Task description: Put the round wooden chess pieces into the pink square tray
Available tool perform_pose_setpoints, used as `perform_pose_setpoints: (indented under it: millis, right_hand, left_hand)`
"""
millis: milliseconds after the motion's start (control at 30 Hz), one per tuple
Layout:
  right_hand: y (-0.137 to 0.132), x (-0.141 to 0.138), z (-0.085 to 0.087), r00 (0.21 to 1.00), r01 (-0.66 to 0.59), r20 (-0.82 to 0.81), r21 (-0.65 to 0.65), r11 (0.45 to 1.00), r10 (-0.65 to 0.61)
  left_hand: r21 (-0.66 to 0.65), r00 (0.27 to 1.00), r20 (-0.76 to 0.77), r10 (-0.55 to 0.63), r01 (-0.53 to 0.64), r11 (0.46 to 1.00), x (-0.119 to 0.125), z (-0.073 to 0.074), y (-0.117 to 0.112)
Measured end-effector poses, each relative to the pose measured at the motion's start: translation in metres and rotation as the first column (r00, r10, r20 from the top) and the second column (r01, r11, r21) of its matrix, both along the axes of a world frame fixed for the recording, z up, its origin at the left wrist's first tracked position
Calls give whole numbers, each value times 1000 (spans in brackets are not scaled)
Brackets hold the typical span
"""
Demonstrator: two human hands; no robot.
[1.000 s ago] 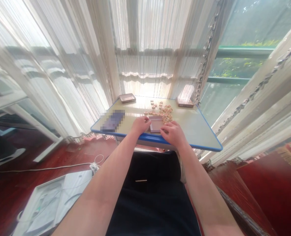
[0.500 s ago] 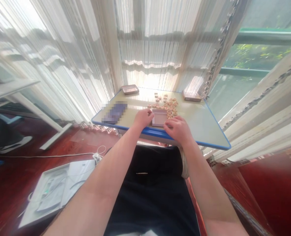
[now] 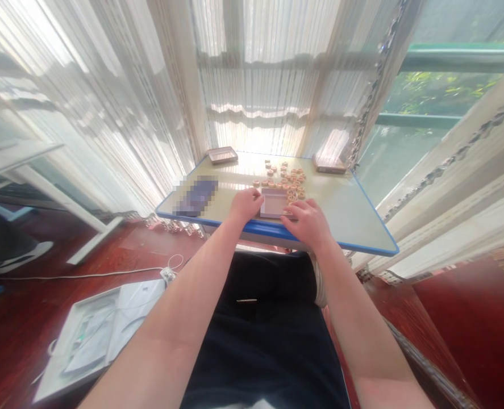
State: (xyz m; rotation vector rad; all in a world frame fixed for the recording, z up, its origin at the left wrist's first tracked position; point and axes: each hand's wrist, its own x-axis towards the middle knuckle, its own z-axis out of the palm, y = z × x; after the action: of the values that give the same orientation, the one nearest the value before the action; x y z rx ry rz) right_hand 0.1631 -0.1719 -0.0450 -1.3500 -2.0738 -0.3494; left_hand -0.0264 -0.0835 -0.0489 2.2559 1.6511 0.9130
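Observation:
A small blue-edged table (image 3: 345,213) stands before a curtained window. On it lies a shallow pinkish tray (image 3: 274,203) near the front edge. My left hand (image 3: 245,205) rests curled against the tray's left side. My right hand (image 3: 306,221) lies at the tray's right front corner, fingers bent and pinched on a round wooden piece (image 3: 288,213). Several more round wooden pieces (image 3: 284,179) are scattered just behind the tray.
A blurred dark flat object (image 3: 195,196) lies at the table's left. A small tray (image 3: 222,154) sits at the back left, a flat box (image 3: 330,165) at the back right. Sheer curtains (image 3: 119,108) hang behind. A white device (image 3: 94,332) and cable lie on the red floor.
My view shifted slightly; both hands stay at the pinkish tray, the right hand moving a little along its right front corner.

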Motion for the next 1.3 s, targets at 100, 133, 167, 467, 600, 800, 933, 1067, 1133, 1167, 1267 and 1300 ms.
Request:
perform_pose_setpoints:
  millis: [100,133,167,467,600,800,933,1067,1133,1167,1267,1300]
  right_hand:
    - [0,0,1,1000,5,22,-5,1000,-5]
    - [-1,0,1,1000,11,15,5,1000,-11]
    - [-1,0,0,1000,20,1,19,1000,-20]
    - [-1,1,-1,997,68,-35,27,997,-67]
    - [-1,1,-1,996,77,-46,31,997,-76]
    - [-3,0,1,993,96,-68,-9,995,-97]
    - [-3,1,1,991,114,-67,-13,993,-114]
    - [-2,1,0,989,128,-68,-5,992,-128]
    - [-2,1,0,988,140,-68,-1,990,-140]
    - [-2,1,-1,987,145,-67,-1,989,-145]
    - [-2,2,-2,987,146,-67,0,989,-145]
    - [-2,2,-2,988,142,-68,4,990,-141]
  left_hand:
    - [6,1000,-2,-2,2,1000,0,0,0]
    - [4,1000,-5,0,0,1000,0,0,0]
    - [1,1000,-8,2,-2,1000,0,0,0]
    - [-1,1000,-16,6,-6,1000,0,3,-2]
    - [-5,1000,-20,5,-5,1000,0,5,-4]
    - [-30,1000,-8,23,-24,999,0,6,-5]
    - [-24,1000,8,16,-16,1000,0,5,-4]
    - [-19,1000,1,23,-23,1000,0,4,-2]
    - [-24,1000,-6,27,-27,999,0,4,-2]
    - [-26,1000,-7,26,-27,999,0,3,-2]
    - [-23,1000,-5,27,-27,999,1,3,-2]
    - [-19,1000,-3,26,-26,999,1,3,-2]
